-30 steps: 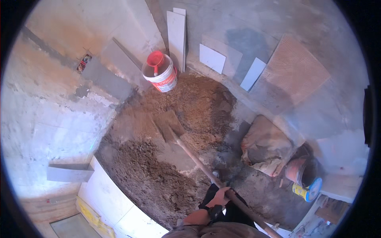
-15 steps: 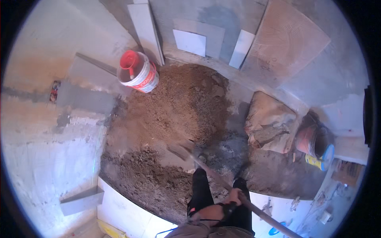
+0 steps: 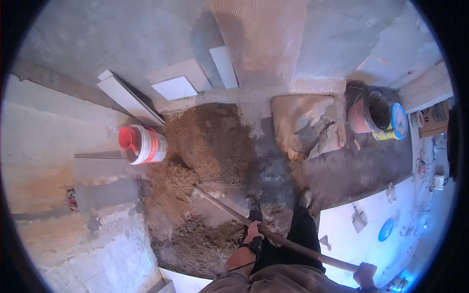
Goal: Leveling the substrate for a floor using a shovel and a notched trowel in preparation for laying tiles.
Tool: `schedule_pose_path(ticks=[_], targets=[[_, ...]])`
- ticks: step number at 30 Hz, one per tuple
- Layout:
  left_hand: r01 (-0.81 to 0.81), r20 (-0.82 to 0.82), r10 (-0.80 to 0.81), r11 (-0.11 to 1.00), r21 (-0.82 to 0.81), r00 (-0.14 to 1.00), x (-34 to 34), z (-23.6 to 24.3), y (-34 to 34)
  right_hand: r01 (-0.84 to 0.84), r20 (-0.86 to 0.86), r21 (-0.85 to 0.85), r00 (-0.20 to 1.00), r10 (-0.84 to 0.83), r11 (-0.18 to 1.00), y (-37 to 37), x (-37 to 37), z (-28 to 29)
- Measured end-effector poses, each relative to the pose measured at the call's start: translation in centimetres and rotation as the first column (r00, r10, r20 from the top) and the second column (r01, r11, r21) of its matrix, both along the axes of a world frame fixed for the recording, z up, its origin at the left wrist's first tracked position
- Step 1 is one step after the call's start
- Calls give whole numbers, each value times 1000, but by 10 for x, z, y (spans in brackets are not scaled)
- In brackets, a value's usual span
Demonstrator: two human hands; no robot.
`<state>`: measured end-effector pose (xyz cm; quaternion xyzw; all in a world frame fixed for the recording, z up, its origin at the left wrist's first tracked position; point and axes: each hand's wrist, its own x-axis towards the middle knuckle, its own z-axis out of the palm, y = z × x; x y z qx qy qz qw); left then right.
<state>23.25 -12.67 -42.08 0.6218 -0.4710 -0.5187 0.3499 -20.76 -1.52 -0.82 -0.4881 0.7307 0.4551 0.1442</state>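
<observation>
Across my body slants a shovel, its long wooden handle (image 3: 288, 244) running from the lower right up to the mortar heap. My left hand (image 3: 254, 232) is wrapped round the middle of the handle. Near the handle's end, my right hand (image 3: 365, 276) is closed on it. The blade is hidden in a brown sandy mortar mix (image 3: 207, 141) heaped on the floor ahead. Darker, wetter-looking mix (image 3: 205, 244) lies nearer my feet, with a smooth scraped patch between.
A white and red bucket (image 3: 149, 146) with a red scoop stands left of the heap. An opened paper sack (image 3: 310, 127) lies to the right, near a dirty bucket (image 3: 364, 115) and a blue-and-yellow tub (image 3: 398, 122). Tile pieces (image 3: 173, 88) lean on the far wall. A trowel (image 3: 359, 219) rests on white tiles.
The shovel's blade has gone forward and left into the heap. My left hand has moved left, and my right hand has come into view on the handle. The view has turned right.
</observation>
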Motion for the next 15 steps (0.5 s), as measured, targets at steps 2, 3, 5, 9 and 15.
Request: schedule_pose_path(ticks=[2, 3, 5, 9, 15], targets=[[-381, 119, 421, 621, 685, 899, 42, -9, 20, -122, 154, -19, 980, 124, 992, -13, -20, -31], [-400, 135, 429, 622, 673, 893, 44, 3, 12, -147, 242, 88, 963, 122, 985, -23, -28, -33], [-440, 246, 536, 269, 857, 807, 13, 47, -30, -125, 282, 196, 957, 66, 973, -35, -49, -26], [-331, 37, 341, 874, 356, 939, -35, 136, -68, -216, 403, 109, 902, 156, 970, -87, -124, -35], [-307, -298, 914, 377, 874, 275, -102, 207, -105, -214, 201, -142, 950, 240, 967, -106, -247, -20]])
